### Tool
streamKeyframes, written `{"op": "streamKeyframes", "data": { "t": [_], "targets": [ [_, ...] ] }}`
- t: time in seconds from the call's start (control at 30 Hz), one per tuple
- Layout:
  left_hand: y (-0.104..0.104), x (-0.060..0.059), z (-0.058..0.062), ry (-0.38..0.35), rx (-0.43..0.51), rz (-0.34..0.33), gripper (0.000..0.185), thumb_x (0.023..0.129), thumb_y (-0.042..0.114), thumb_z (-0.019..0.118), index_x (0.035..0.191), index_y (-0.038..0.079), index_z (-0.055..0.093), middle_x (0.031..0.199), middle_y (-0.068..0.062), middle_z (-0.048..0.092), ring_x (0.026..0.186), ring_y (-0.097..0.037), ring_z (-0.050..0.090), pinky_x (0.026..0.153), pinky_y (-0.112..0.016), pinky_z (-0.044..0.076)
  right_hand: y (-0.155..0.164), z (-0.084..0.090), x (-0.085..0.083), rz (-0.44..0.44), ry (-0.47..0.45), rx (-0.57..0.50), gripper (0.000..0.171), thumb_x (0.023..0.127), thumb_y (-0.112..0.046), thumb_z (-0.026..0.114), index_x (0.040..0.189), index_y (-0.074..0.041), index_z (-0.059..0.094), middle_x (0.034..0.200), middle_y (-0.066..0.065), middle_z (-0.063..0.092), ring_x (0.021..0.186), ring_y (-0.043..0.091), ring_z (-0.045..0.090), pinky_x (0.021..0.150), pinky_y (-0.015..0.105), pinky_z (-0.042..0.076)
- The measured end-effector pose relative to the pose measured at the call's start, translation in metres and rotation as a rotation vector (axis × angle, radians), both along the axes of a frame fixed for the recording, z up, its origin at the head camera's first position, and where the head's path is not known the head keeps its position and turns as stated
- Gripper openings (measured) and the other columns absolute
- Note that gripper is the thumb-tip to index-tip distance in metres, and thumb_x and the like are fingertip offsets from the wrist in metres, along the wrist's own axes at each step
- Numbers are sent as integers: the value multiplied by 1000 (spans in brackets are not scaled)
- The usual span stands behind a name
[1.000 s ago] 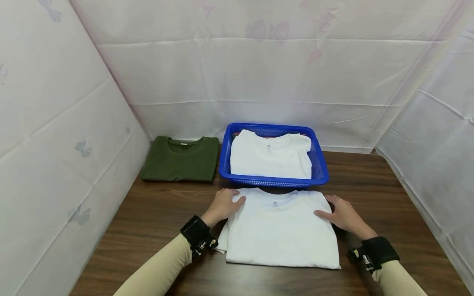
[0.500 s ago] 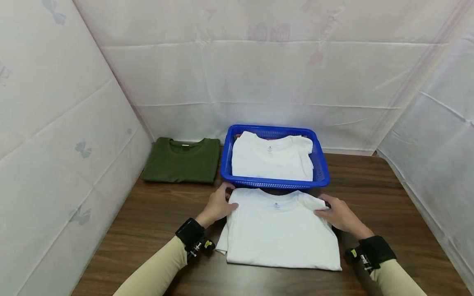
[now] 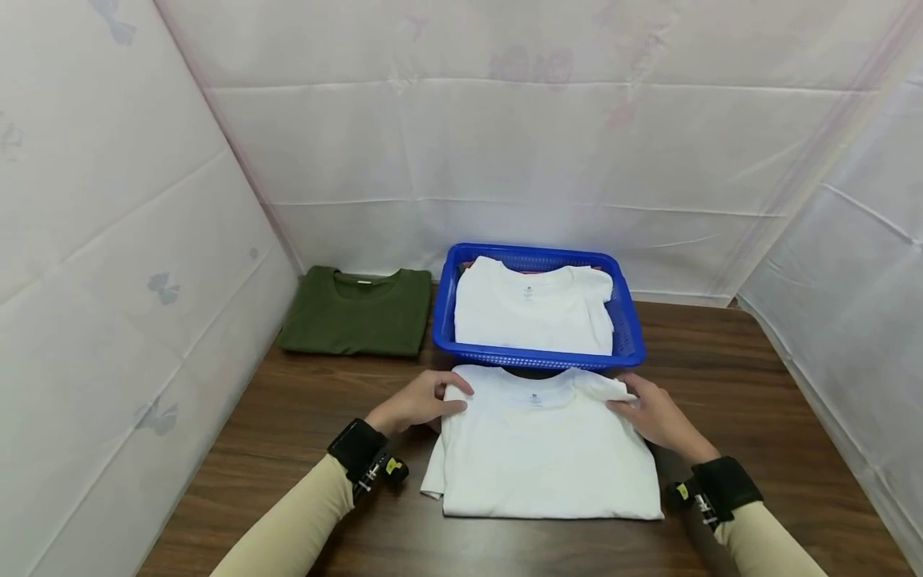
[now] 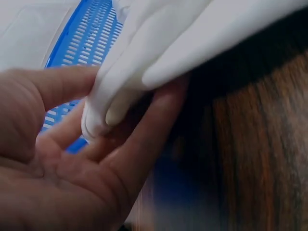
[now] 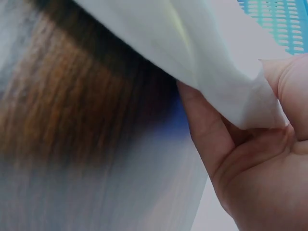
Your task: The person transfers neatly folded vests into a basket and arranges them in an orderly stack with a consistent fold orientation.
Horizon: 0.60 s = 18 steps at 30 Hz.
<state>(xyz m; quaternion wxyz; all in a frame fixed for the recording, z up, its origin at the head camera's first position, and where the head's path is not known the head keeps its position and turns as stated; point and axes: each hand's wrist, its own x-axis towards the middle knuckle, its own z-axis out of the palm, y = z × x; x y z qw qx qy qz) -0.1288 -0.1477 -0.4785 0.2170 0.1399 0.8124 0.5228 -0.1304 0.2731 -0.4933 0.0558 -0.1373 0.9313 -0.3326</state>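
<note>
A folded white T-shirt (image 3: 548, 457) lies on the table in front of me in the head view, its neckline facing away. At its far left corner my left hand (image 3: 421, 401) pinches the shoulder. The left wrist view shows several layers of the T-shirt's fabric (image 4: 144, 53) between thumb and fingers. My right hand (image 3: 652, 409) grips the opposite shoulder, which is slightly raised. In the right wrist view the T-shirt's edge (image 5: 216, 72) runs over the fingers (image 5: 204, 120), with the thumb on top. Some fingertips are hidden under the cloth.
Just beyond the T-shirt stands a blue plastic basket (image 3: 630, 328), holding another folded white T-shirt (image 3: 534, 316) with a bit of red behind it. A folded dark green T-shirt (image 3: 356, 320) lies left of the basket. Pale sheeting (image 3: 505, 144) walls the brown wooden table (image 3: 721, 369).
My left hand has slid a little left and now takes the T-shirt's corner between thumb and fingers. My right fingers have tucked under the right shoulder, lifting its edge slightly.
</note>
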Motion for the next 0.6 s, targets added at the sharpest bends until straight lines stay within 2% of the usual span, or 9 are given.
{"op": "streamKeyframes", "data": {
  "t": [0.1,0.17,0.3,0.43,0.6],
  "targets": [
    [-2,0,2,10,-48,-65,21,98,7,68,118,7,75,103,-6,62,82,-19,48,60,-29,50,-2,0,-1,1,-15,13,45,100,-18,70,134,7,57,129,29,64,116,45,62,95,63,50],
    [-3,-2,2,16,-63,-75,21,98,5,67,117,8,76,116,-8,65,92,-21,50,68,-31,50,-1,-1,-1,7,-30,15,43,100,-20,70,133,7,60,126,27,66,112,41,65,93,61,52],
    [-3,-4,-2,45,-85,-65,22,96,2,67,114,9,78,122,-7,66,101,-23,50,78,-32,45,1,-3,-2,21,-78,3,34,100,-21,70,124,3,68,111,16,73,91,25,67,81,46,58],
    [-3,-4,-7,68,-78,-50,24,95,-1,66,114,9,78,120,-7,67,98,-23,50,77,-32,44,4,-3,-3,39,-92,-13,26,99,-19,70,116,0,72,102,9,75,80,18,61,72,33,54],
    [-6,-4,-8,93,-70,-48,25,95,-2,67,114,8,78,112,-7,66,75,-18,44,67,-29,40,7,-1,0,75,-52,-11,22,100,-16,69,117,-2,72,103,7,74,82,17,60,71,29,52]
  ]
}}
